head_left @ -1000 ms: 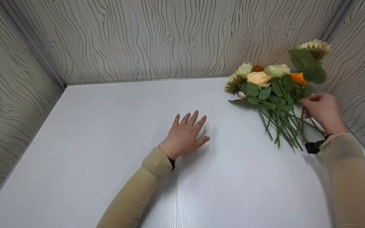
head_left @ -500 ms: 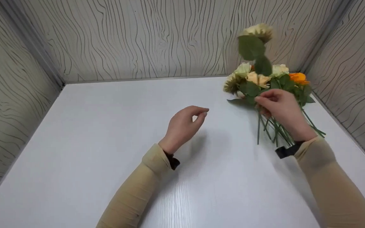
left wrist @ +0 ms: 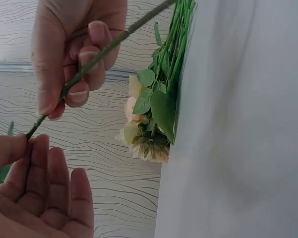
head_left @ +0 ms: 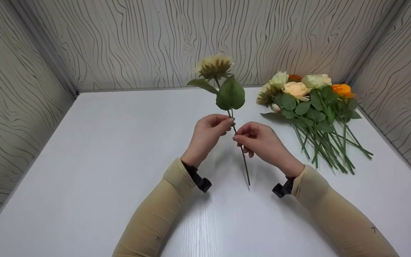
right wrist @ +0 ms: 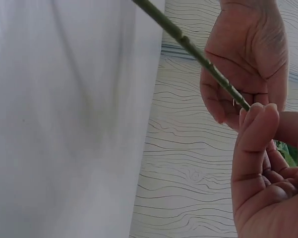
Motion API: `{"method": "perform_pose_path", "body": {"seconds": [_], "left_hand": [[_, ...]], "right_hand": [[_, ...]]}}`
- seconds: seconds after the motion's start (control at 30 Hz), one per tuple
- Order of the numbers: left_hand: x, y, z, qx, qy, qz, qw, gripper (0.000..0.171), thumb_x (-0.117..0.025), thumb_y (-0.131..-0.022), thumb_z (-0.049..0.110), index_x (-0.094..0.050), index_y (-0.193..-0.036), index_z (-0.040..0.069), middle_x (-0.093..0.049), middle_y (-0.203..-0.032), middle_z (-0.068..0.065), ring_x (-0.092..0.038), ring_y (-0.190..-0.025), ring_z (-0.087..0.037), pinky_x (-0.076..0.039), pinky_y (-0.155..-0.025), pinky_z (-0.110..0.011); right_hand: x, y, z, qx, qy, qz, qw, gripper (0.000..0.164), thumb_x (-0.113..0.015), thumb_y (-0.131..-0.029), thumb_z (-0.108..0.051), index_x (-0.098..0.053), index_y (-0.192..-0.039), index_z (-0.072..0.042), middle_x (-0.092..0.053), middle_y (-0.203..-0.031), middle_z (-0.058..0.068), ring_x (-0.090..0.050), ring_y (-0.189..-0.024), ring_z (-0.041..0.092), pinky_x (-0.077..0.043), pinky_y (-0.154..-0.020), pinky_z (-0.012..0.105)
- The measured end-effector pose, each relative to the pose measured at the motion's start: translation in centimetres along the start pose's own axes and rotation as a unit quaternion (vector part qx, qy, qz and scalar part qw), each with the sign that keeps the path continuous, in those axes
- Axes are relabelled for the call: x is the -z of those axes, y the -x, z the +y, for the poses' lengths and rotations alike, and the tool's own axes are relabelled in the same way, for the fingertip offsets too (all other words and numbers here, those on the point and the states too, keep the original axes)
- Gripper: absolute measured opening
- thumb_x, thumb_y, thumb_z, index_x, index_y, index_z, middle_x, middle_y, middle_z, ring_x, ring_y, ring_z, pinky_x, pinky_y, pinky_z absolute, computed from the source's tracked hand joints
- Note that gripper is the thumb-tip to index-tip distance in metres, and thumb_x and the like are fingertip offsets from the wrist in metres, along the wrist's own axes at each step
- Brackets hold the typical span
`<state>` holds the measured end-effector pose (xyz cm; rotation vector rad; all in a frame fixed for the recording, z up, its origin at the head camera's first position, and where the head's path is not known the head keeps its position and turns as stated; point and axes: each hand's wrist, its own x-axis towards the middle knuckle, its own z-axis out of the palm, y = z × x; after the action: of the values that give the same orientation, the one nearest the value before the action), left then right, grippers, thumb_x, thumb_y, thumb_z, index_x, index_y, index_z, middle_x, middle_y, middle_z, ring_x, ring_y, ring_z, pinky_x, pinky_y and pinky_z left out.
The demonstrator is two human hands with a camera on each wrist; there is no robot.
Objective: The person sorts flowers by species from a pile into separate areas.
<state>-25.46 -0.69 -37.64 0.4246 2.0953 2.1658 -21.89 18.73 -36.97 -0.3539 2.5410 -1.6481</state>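
Above the smooth white bench [head_left: 84, 160], left hand [head_left: 206, 137] and right hand [head_left: 264, 144] pinch a tilted cream flower [head_left: 231, 94] by its thin, knobbly stem [right wrist: 189, 45] between fingers [right wrist: 258, 134], apart from a leafy bunch [head_left: 314, 115].

From here I can read no word, number or brand. Well back from the left fingers [head_left: 224, 125], a small dark mark [head_left: 158, 238] sits on the left sleeve [head_left: 148, 214]; well behind the right fingers [head_left: 244, 140], a second mark [head_left: 374, 229] sits on the right sleeve [head_left: 337, 210]. Both are too small to decipher.
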Motion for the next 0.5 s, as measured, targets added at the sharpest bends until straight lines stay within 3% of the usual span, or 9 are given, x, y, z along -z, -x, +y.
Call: {"method": "perform_pose_path", "body": {"seconds": [0.17,0.3,0.5], "left_hand": [[0.7,-0.2,0.3,0.000,0.037,0.021,0.9991,0.023,-0.066,-0.102,0.024,-0.070,-0.115,0.006,-0.073,-0.104,-0.008,-0.070,-0.096,-0.026,-0.058,-0.088,-0.037],[1.8,-0.5,0.5,-0.008,0.070,0.057,0.9959,0.024,-0.065,-0.103,0.021,-0.068,-0.117,0.002,-0.071,-0.103,-0.012,-0.070,-0.088,-0.023,-0.060,-0.082,-0.036],[2.0,-0.5,0.6,-0.011,0.087,0.045,0.9951,0.026,-0.070,-0.100,0.018,-0.069,-0.120,0.003,-0.071,-0.106,-0.014,-0.070,-0.090,-0.025,-0.061,-0.082,-0.038]], "right_hand": [[-0.6,0.1,0.3,-0.010,-0.008,-0.063,0.998,0.022,-0.074,-0.097,-0.025,-0.069,-0.105,-0.005,-0.071,-0.089,0.016,-0.066,-0.075,0.040,-0.059,-0.061,0.034],[-1.2,0.2,0.4,-0.029,-0.010,-0.133,0.991,0.020,-0.073,-0.097,-0.021,-0.070,-0.106,-0.004,-0.073,-0.092,0.016,-0.071,-0.080,0.035,-0.061,-0.070,0.037],[-1.9,0.4,0.3,-0.041,-0.039,-0.133,0.990,0.017,-0.072,-0.097,-0.014,-0.068,-0.105,0.000,-0.072,-0.094,0.021,-0.072,-0.080,0.027,-0.062,-0.074,0.039]]}}
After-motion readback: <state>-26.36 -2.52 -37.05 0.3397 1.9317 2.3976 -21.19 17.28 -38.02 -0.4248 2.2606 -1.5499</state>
